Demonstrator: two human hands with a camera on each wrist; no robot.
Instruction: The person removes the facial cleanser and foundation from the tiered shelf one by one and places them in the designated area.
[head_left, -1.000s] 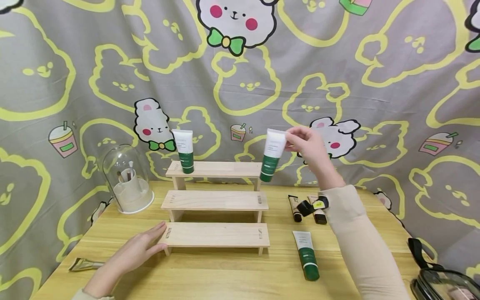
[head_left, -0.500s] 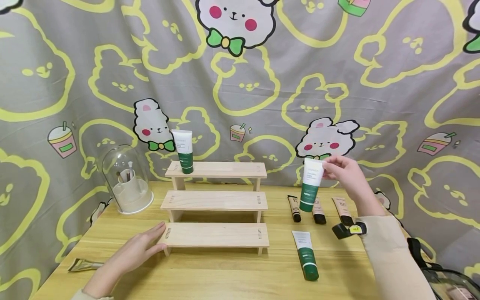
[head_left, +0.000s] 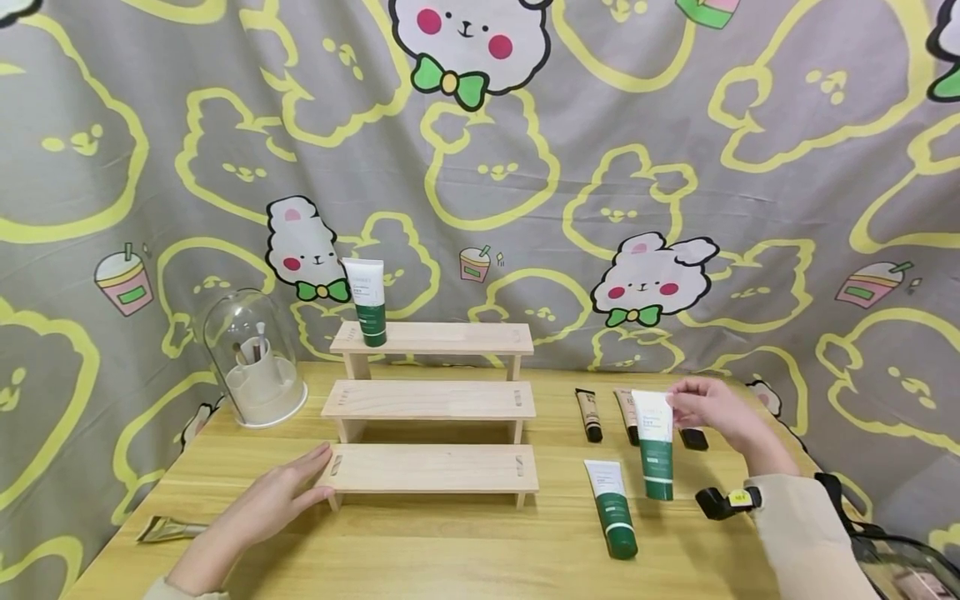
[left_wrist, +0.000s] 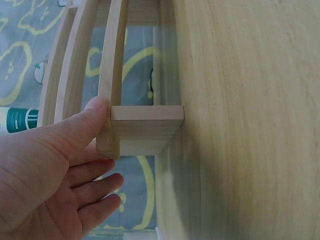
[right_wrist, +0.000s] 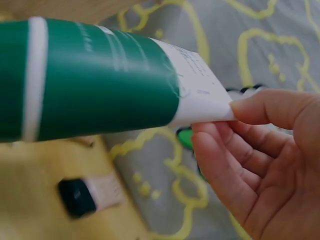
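In the head view my right hand (head_left: 716, 412) pinches the crimped upper corner of a white-and-green squeeze tube (head_left: 656, 454). The tube hangs cap down above the table's right side; the right wrist view shows thumb and fingers at its white end (right_wrist: 200, 92). A similar tube (head_left: 611, 510) lies on the table just left of it. Another stands cap down on the top left of the wooden three-tier stand (head_left: 435, 468). My left hand (head_left: 266, 500) rests at the left end of the lowest tier, thumb and index touching it, other fingers loose (left_wrist: 92, 192).
Several small beige tubes with black caps lie behind the held one, including a narrow one (head_left: 589, 415); some are partly hidden. A domed brush holder (head_left: 258, 375) stands back left. A flat brush (head_left: 171, 530) lies front left, a transparent bag (head_left: 907, 567) front right.
My right hand has carried the tube from beside the top tier rightward and down to low over the table. My left hand has stayed at the stand.
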